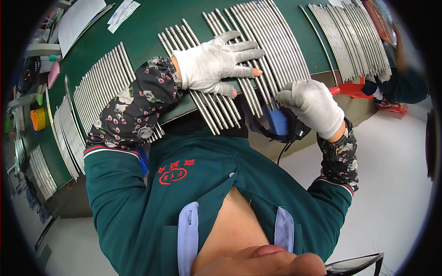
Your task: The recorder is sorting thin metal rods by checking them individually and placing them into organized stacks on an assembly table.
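Long, thin silvery metal rods lie side by side in groups on the green tabletop. My left hand (209,63), in a white glove with bare thumb and index tips, is open. Its fingers lie spread across the middle group of rods (216,112) and reach over those just right of it. My right hand (314,106), also gloved in white, is closed at the near ends of the large right-centre group of rods (271,41). Its curled fingers seem to pinch a rod end there, though the fingertips are partly hidden.
More rods (103,76) lie to the left, and another bundle (352,41) lies far right beside a co-worker's arm (401,55). Paper sheets (80,20) and an orange tape roll (37,119) sit at the left. Below the table edge hangs a dark blue bag (281,124).
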Demonstrator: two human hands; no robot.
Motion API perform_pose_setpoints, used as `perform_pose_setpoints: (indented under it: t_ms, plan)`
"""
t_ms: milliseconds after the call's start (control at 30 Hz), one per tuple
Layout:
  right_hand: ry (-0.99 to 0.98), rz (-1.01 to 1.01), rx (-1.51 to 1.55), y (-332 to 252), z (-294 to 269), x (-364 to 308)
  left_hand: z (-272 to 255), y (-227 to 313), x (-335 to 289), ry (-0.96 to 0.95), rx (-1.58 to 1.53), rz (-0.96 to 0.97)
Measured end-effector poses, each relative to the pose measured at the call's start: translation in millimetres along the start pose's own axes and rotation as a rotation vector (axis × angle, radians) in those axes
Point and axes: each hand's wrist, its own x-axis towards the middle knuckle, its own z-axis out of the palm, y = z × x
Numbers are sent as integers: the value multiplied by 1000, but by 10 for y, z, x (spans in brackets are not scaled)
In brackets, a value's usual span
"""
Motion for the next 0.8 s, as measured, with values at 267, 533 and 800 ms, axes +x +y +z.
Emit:
perform_pose_setpoints:
  t_ms: [267, 533, 800]
  plan:
    - [132, -53, -220, -84, 96, -89, -25, 37, 2, -2, -1, -8]
    - [239, -79, -414, -156, 169, -209, -127, 89, 20, -39, 7, -10]
    - [385, -1, -187, -90, 157, -303, -109, 99, 69, -39, 16, -6]
